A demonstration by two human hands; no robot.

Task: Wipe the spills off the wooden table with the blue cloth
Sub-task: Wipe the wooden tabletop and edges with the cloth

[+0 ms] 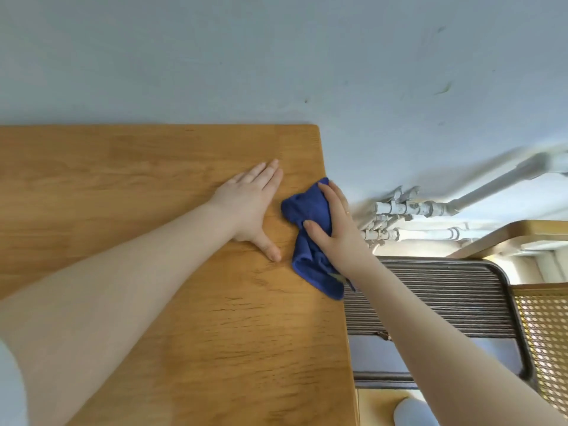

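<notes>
The wooden table (123,167) fills the left and middle of the view, its right edge running down from the far corner. A crumpled blue cloth (310,210) lies at that right edge, partly hanging over it. My right hand (335,229) presses on the cloth, thumb and fingers gripping it. My left hand (252,207) rests flat on the wood just left of the cloth, fingers spread, holding nothing. No spill is visible on the bare wood.
A pale blue wall (276,56) stands right behind the table. To the right are white pipes (408,210), a dark ribbed chair seat (430,296) with a cane backrest (544,333), and another wooden surface (522,232).
</notes>
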